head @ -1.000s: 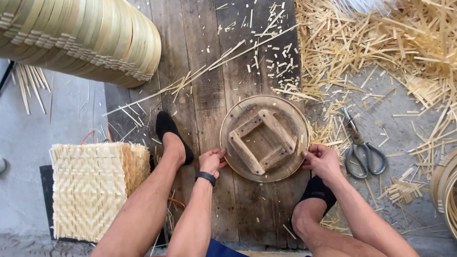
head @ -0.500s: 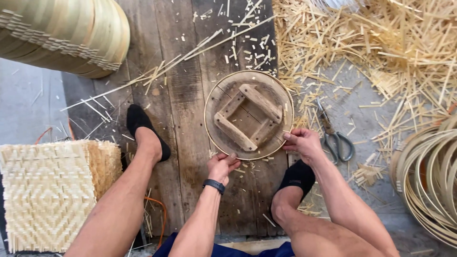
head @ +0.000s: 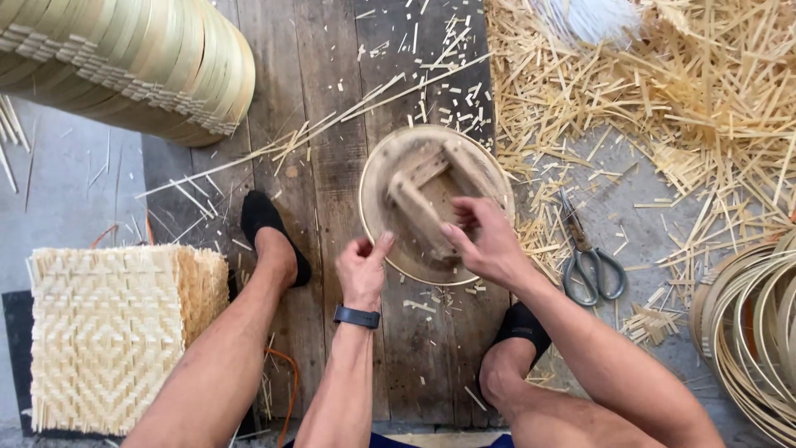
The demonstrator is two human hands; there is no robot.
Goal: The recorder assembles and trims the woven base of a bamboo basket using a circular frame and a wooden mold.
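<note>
The right hand (head: 489,245) has its grip closed over the near end of the wooden frame (head: 431,199), fingers curled around one of the slats where it meets the round form's (head: 390,224) near side. That frame sits crosswise inside the round form, a shallow disc with a pale bamboo rim, lying flat on the plank floor (head: 323,108) straight ahead of the seated person. The left hand (head: 362,270) is looser: fingers half bent, thumb and forefinger tips touching the near-left edge of the rim, pinching nothing that I can make out. To my eye it is there to steady the disc while the other hand bears on the frame, which would explain why the form is kept so close, between the knees.

A dark wristband (head: 357,316) circles the left wrist. The left foot in a black sock (head: 269,228) rests flat on the planks just left of the form; the right foot, also in black (head: 518,328), is tucked under the right forearm.

Scissors (head: 589,261) lie just right of the form, handles toward the person, within easy reach. Beyond them spreads a thick litter of bamboo offcuts (head: 663,108). Coiled bamboo hoops (head: 759,332) sit at the far right, a woven mat bundle (head: 112,336) at the left, and a stack of finished round rims (head: 124,58) at the upper left.
</note>
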